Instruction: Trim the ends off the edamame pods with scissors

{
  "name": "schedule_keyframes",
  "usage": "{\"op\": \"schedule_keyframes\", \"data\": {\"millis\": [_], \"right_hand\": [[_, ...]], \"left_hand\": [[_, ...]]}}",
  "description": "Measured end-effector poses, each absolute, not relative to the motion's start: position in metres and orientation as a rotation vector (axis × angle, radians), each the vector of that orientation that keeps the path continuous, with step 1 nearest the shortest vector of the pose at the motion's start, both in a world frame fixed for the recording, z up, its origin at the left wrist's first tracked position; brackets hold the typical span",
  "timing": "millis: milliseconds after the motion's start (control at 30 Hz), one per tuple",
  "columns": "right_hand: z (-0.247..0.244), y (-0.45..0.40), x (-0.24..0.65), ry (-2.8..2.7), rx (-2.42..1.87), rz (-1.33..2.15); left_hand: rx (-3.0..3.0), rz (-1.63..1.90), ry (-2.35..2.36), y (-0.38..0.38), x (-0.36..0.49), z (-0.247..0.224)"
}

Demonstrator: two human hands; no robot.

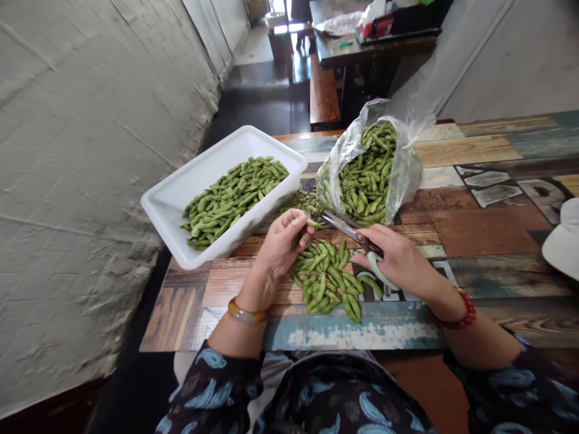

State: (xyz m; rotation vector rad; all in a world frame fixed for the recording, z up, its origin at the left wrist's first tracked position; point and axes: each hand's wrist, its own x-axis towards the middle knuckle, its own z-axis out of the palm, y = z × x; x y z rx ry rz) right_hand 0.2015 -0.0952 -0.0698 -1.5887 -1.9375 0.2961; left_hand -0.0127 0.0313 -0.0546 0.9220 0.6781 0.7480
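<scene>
Patchwork wood-look tabletop (488,235). Left hand (286,238): pinching bean pod (313,223), long axis roughly left-to-right, free end rightward. Right hand (395,256): gripping scissors (347,229), blades angled left and far, tips just beside pod.

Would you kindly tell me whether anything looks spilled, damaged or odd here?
The white tub sits askew, its left end seemingly jutting past the patchwork tabletop. Green scraps lie loose between it and the plastic bag, as if spilled.
</scene>
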Motion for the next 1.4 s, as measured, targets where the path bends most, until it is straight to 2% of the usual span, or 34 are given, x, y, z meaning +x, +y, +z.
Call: {"op": "schedule_keyframes", "data": {"millis": [233,467,1033,1400], "right_hand": [[-0.066,-0.096,0.195,-1.992,-1.698,0.279],[-0.067,-0.094,0.197,-1.976,-1.62,0.351],[-0.067,-0.093,0.189,-1.945,-1.631,0.434],[-0.069,-0.093,0.194,-1.987,-1.533,0.432]], "left_hand": [[0.958,0.727,0.694,0.027,-0.011,-0.057],[1.113,0.574,0.641,0.022,-0.009,-0.059],[1.42,0.544,0.674,0.019,-0.009,-0.061],[1.2,0.538,0.724,0.023,-0.011,-0.06]]}}
